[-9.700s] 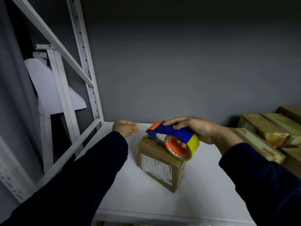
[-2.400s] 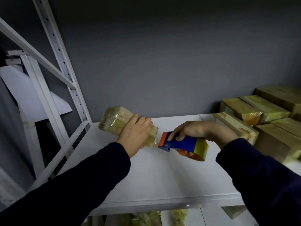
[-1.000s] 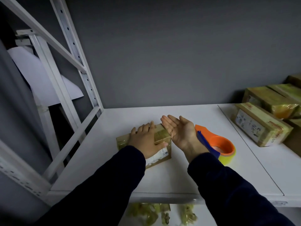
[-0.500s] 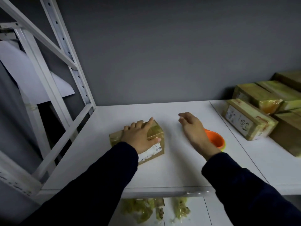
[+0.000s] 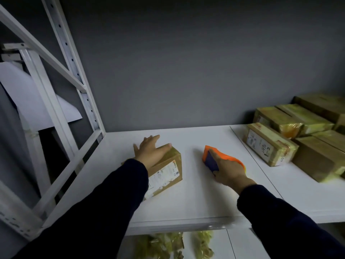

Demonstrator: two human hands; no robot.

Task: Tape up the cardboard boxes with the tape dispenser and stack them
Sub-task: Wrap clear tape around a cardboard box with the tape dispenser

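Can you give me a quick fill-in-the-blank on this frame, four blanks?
1. The left hand lies flat on top of the ____.
2. The right hand closes on the ____.
3. The taped boxes are piled at the shelf's ____ end.
4. The dispenser's handle is ____.

Answers: cardboard box; tape dispenser; right; blue

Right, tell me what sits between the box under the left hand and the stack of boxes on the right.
Only the tape dispenser, gripped by the right hand, lies on the shelf between the box under the left hand and the stack. The rest of that stretch looks bare.
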